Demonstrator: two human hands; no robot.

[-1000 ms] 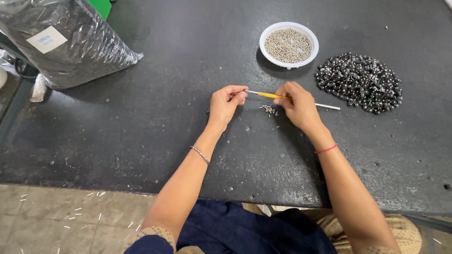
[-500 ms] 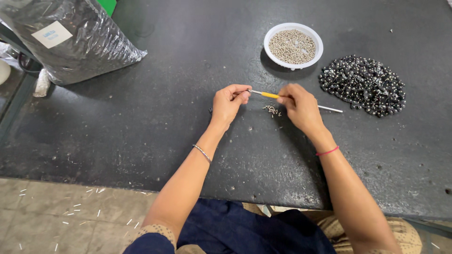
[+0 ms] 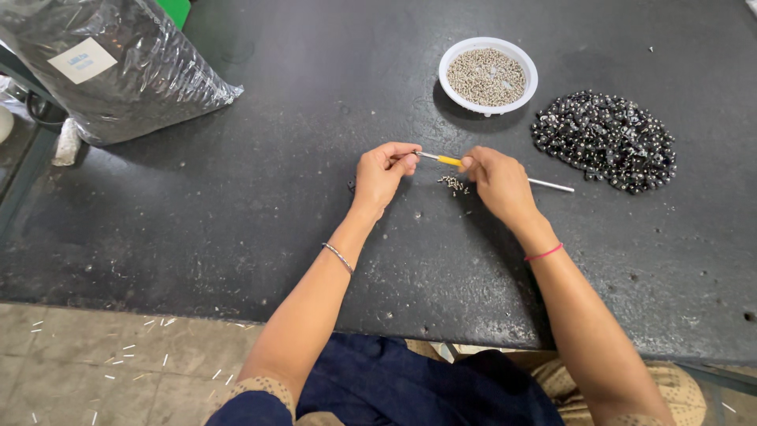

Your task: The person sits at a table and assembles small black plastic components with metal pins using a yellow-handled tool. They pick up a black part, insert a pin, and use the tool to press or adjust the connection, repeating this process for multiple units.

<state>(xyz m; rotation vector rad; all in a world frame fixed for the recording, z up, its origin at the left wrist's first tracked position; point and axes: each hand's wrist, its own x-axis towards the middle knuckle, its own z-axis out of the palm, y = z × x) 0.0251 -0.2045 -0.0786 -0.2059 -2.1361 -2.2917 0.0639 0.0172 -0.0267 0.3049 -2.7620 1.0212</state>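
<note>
Both hands barely shifted; left hand (image 3: pixel 382 170) and right hand (image 3: pixel 497 180) fingers stay pinched on the thin yellow-banded rod (image 3: pixel 449 161).

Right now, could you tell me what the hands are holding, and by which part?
The right hand grips a thin tool at its yellow band; the left hand pinches its tip end.

Bowl (image 3: pixel 488 76) behind hands, bead heap (image 3: pixel 605 140) right, bag (image 3: pixel 102 67) far left.
</note>
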